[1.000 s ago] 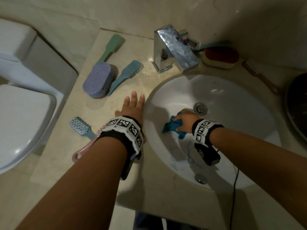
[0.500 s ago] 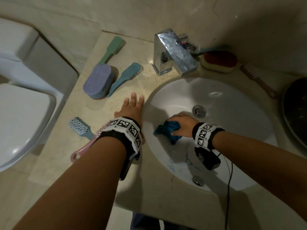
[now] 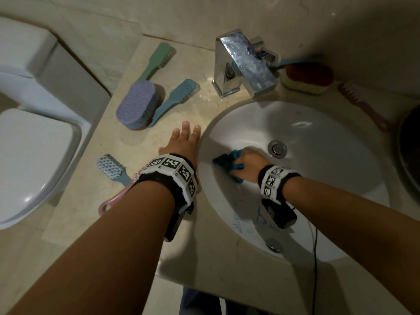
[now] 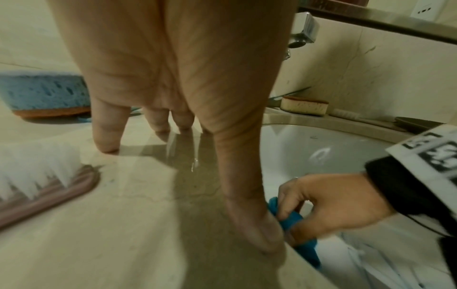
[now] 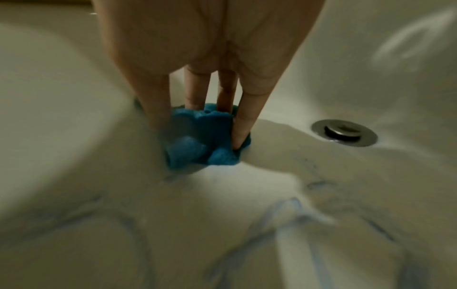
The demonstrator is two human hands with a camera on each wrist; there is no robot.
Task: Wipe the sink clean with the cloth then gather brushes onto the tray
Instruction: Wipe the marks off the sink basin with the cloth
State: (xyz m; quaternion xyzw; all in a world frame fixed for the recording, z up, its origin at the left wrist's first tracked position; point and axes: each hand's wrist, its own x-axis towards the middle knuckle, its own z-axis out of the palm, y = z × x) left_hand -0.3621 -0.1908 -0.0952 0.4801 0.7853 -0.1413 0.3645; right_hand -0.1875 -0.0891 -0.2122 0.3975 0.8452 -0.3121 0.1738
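Note:
My right hand (image 3: 246, 165) grips a bunched blue cloth (image 3: 223, 160) and presses it on the left inner wall of the white sink (image 3: 318, 133), left of the drain (image 3: 277, 148). The right wrist view shows my fingers dug into the cloth (image 5: 202, 140). Blue streaks (image 3: 250, 221) mark the near side of the basin. My left hand (image 3: 185, 142) lies flat on the counter beside the rim. Green (image 3: 156, 62), purple (image 3: 136, 103) and teal (image 3: 175, 101) brushes lie at the back left. Pale blue (image 3: 111, 167) and pink (image 3: 113, 198) brushes lie under my left wrist.
A chrome tap (image 3: 245, 62) stands behind the sink. A red-and-yellow scrubber (image 3: 306, 79) and a pink brush (image 3: 361, 103) lie at the back right. A dark round tray (image 3: 409, 151) is cut off at the right edge. A toilet (image 3: 34, 144) stands left of the counter.
My right hand has slid the cloth a little to the left, away from the drain and up the basin wall. The left hand has stayed flat on the counter.

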